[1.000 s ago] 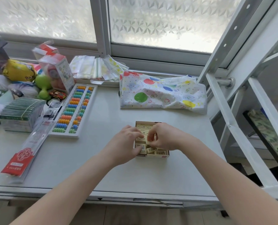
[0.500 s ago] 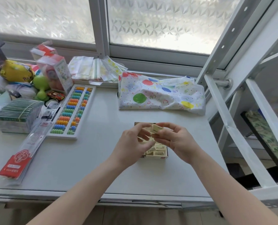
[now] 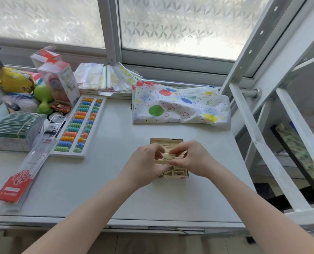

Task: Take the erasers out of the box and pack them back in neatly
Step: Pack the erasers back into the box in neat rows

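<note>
Head view: both hands meet over the box (image 3: 169, 177), which sits open on the table (image 3: 116, 180). The left hand (image 3: 145, 164) and right hand (image 3: 192, 158) each pinch an end of one cream eraser (image 3: 169, 156) between thumb and fingers, holding it just above the box. More erasers (image 3: 178, 173) lie loose inside. An abacus (image 3: 79, 125) lies well left; a spotted cloth (image 3: 180, 109) lies behind.
</note>
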Demonstrator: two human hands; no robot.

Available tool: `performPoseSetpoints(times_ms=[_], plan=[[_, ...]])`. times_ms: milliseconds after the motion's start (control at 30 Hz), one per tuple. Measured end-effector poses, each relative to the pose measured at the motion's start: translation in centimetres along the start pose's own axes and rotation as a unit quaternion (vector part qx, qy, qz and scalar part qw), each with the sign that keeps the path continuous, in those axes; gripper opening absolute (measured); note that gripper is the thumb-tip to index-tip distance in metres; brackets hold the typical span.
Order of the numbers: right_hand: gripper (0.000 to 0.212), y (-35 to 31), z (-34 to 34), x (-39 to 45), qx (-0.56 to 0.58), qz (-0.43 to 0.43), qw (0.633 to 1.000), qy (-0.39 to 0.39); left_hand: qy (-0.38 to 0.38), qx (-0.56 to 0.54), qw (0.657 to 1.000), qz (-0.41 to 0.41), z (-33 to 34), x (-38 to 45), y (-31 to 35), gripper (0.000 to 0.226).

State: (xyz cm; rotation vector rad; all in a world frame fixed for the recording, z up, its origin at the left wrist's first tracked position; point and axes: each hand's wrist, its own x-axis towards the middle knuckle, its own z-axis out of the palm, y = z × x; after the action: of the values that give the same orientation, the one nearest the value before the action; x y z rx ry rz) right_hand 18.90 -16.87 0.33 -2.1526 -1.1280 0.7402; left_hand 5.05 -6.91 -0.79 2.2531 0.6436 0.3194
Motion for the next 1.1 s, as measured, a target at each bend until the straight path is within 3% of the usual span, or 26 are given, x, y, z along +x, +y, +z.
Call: performPoseSetpoints(times_ms=[233,600,833,967,1100], plan=[[0.026,0.3,-0.4,0.7,0.012,0.035,0.999,-0.032,-0.053,0.138,0.988,0.037,0.4,-0.3,0.6,0.028],[0.017,0.0,-0.4,0.8,0.012,0.048,0.997,-0.056,-0.185,0.235,0.948,0.112,-0.4,1.9,1.3,0.027],[0.016,-0.3,-0.4,1.0,0.026,0.053,0.995,-0.082,-0.147,0.141,0.976,0.079,-1.1,1.3,0.4,0.017],[0.014,-0.6,0.2,0.8,0.027,0.043,0.997,-0.053,-0.096,0.106,0.988,0.063,-1.2,1.0,0.0,0.014],[0.010,-0.7,0.3,0.4,0.032,0.036,0.999,-0.020,-0.096,0.123,0.986,0.054,-0.8,1.4,0.2,0.023]])
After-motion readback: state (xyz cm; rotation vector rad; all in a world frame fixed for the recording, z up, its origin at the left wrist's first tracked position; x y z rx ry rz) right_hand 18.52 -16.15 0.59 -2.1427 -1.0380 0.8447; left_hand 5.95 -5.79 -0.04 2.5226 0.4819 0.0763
